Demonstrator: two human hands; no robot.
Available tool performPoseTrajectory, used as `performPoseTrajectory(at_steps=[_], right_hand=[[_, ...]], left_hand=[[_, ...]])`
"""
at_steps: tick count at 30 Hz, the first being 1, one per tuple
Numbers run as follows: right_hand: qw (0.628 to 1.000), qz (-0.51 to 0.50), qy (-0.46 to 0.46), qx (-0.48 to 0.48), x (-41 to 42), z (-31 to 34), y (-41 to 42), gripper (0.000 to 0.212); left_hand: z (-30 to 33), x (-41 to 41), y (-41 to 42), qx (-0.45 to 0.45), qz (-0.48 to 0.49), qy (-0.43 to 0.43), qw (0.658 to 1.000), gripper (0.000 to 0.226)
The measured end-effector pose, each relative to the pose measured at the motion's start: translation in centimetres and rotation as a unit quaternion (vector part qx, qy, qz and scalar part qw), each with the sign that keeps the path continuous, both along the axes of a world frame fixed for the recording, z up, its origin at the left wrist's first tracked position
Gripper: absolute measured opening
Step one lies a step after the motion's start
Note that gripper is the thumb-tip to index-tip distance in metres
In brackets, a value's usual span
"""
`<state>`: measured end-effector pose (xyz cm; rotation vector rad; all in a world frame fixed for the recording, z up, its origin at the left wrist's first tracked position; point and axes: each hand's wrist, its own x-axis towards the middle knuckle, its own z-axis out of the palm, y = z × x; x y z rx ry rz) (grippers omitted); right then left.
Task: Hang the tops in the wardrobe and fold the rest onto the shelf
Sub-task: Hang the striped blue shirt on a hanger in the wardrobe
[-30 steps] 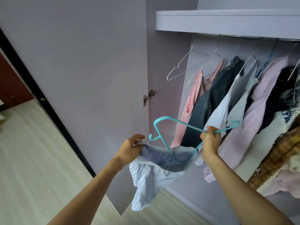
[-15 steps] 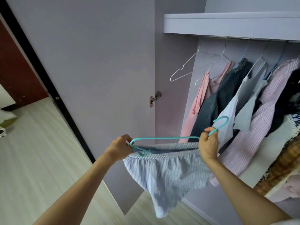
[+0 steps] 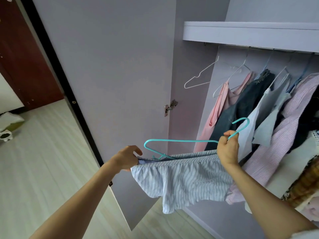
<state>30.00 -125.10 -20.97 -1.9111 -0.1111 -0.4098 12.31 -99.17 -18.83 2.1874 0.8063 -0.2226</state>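
Teal wire of the hanger [image 3: 181, 141] runs level across the head view, its hook at about two o'clock of the right hand [image 3: 227, 149], whose fingers are curled tight round the neck, while the left hand [image 3: 126, 159] pinches the left end of the striped blue top [image 3: 177, 180] by its gathered edge, just below the hanger's left shoulder. To my eye the top is not yet seated, so the left hand should draw that edge over the shoulder before the hook goes up to the wardrobe rail [image 3: 259, 49] at one o'clock, into the gap beside the empty white hanger [image 3: 198, 80].
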Motion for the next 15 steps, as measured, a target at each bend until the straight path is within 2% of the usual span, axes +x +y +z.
performPoseTrajectory(at_steps=[2, 7, 12, 15], right_hand=[[1.0, 0.002, -0.011, -0.001, 0.0, 0.3, 0.1, 0.016], [0.999, -0.02, 0.012, 0.036, -0.1, 0.6, 0.3, 0.017], [0.998, -0.013, 0.009, 0.054, -0.4, 0.9, 0.9, 0.016], [1.0, 0.0, -0.02, 0.017, -0.7, 0.9, 1.2, 0.016]], left_hand=[[0.2, 0.0, 0.0, -0.045, 0.031, -0.006, 0.998, 0.033], [1.3, 0.2, 0.4, -0.068, 0.098, -0.033, 0.992, 0.036], [1.6, -0.1, 0.2, -0.08, 0.098, -0.031, 0.991, 0.037], [1.5, 0.3, -0.3, -0.069, 0.081, -0.049, 0.993, 0.041]])
